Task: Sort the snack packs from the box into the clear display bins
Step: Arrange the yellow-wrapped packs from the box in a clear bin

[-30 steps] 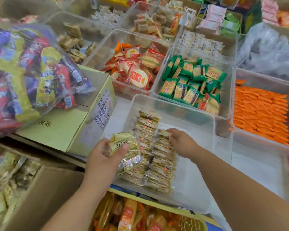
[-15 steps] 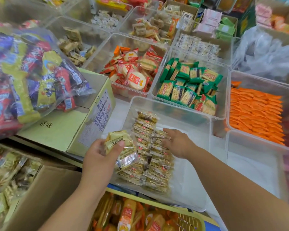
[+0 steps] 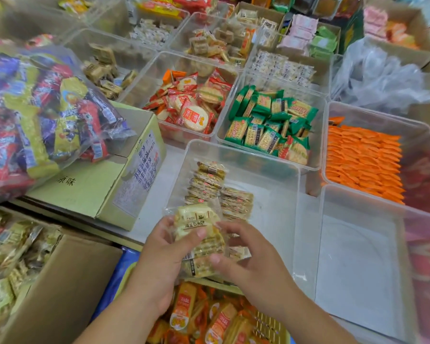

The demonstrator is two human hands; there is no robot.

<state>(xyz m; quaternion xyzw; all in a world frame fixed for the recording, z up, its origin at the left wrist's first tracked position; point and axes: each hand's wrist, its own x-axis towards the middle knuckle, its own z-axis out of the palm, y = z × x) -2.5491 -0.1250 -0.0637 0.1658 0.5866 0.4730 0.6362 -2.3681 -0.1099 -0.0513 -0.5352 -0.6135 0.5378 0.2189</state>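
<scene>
Stands with the open box of matching packs close at the left. Grips a short stack of snack packs in the left hand, thumb laid across the top wrapper, just above the near wall of the clear bin. Pinches the stack's right edge with the right hand, thumb low and forefinger high (perhaps to peel off one pack, perhaps to steady the lot; cannot tell which). Looks light and crinkly: slick film outside, brittle biscuit inside, so likely to slide apart if squeezed at the ends and to crack if crushed. Best taken flat across the broad faces, with gentle pressure. Shows two neat rows laid along the bin's left side. Farther back, shows bins of green packs and orange packs.
</scene>
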